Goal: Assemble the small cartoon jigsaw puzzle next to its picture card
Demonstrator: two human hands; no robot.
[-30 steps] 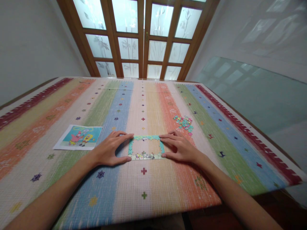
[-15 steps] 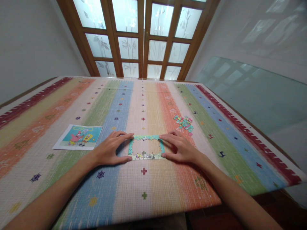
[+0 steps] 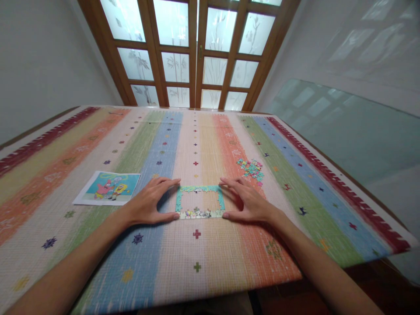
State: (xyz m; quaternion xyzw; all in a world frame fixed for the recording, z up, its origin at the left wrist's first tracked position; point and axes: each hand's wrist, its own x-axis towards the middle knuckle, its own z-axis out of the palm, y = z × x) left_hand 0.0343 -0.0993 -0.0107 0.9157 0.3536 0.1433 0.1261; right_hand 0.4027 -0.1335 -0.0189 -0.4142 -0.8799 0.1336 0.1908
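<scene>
A rectangular jigsaw puzzle border lies flat on the cloth between my hands, its middle showing bare cloth. Its top and sides are turquoise and green; the bottom strip is pale with small coloured figures. My left hand is at its left side, thumb by the lower corner and fingers stretched by the upper one. On the opposite side my right hand mirrors this, with thumb and fingers spread at the two right corners. Both hands are open and grip nothing; light fingertip contact with the corners is hard to tell.
A heap of loose jigsaw pieces lies beyond my right hand. Left of my left hand is a printed cartoon picture. The striped tablecloth covers the table, and wooden doors with frosted panes stand behind its far edge.
My fingers have lifted slightly away from the border's upper corners, the left ones to the left and up, the right ones up. The puzzle border, pieces and picture stay in place.
</scene>
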